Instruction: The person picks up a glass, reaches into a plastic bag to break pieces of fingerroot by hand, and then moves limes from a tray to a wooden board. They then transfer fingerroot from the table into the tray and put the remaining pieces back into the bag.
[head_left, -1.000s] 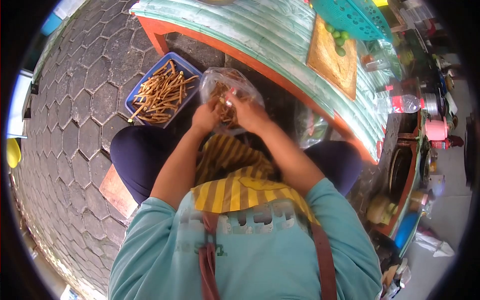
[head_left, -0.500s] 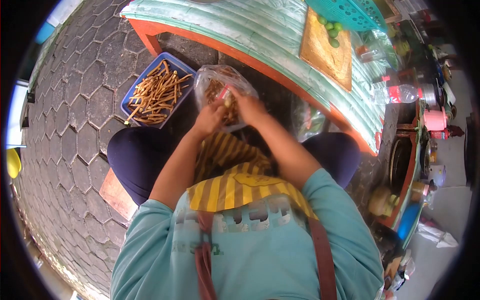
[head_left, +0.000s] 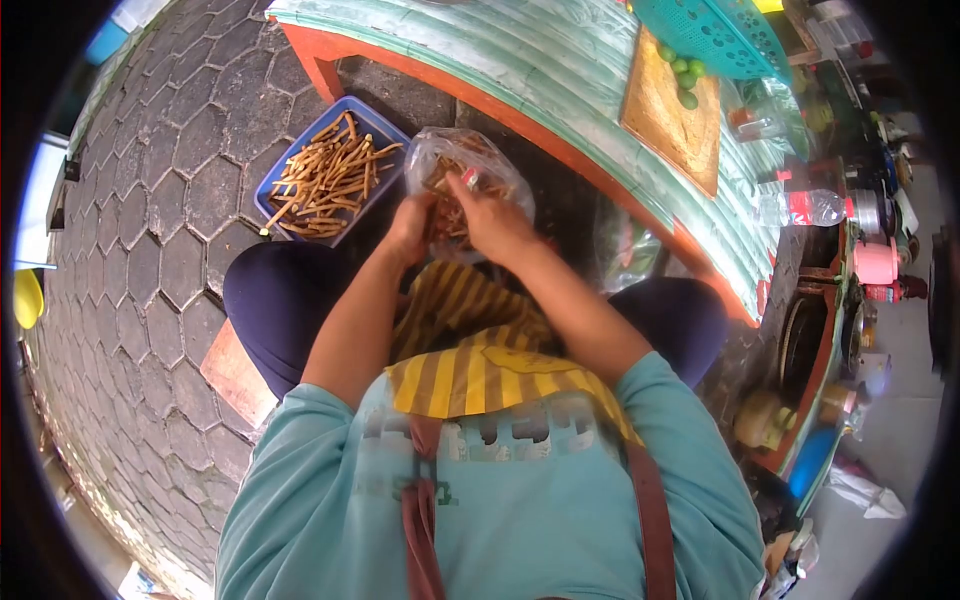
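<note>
In the head view, my left hand is closed over the near left side of a clear plastic bag; whatever its fingers grip is hidden. My right hand is beside it over the bag's mouth, its fingers closed round a small red-and-white object whose kind I cannot make out. Brown scraps, like peelings, fill the bag beneath both hands. Just left of the bag, a blue plastic tub holds a heap of thin brown root-like sticks.
A low table with an orange frame stands ahead, bearing a wooden board, green limes and a teal basket. Bottles, including a red-labelled one, crowd the right. Hexagonal paving covers the left.
The view has shifted slightly, so the tub, bag and table appear further right. My left hand has drawn back from the red-and-white object, and a pale piece between the hands no longer shows.
</note>
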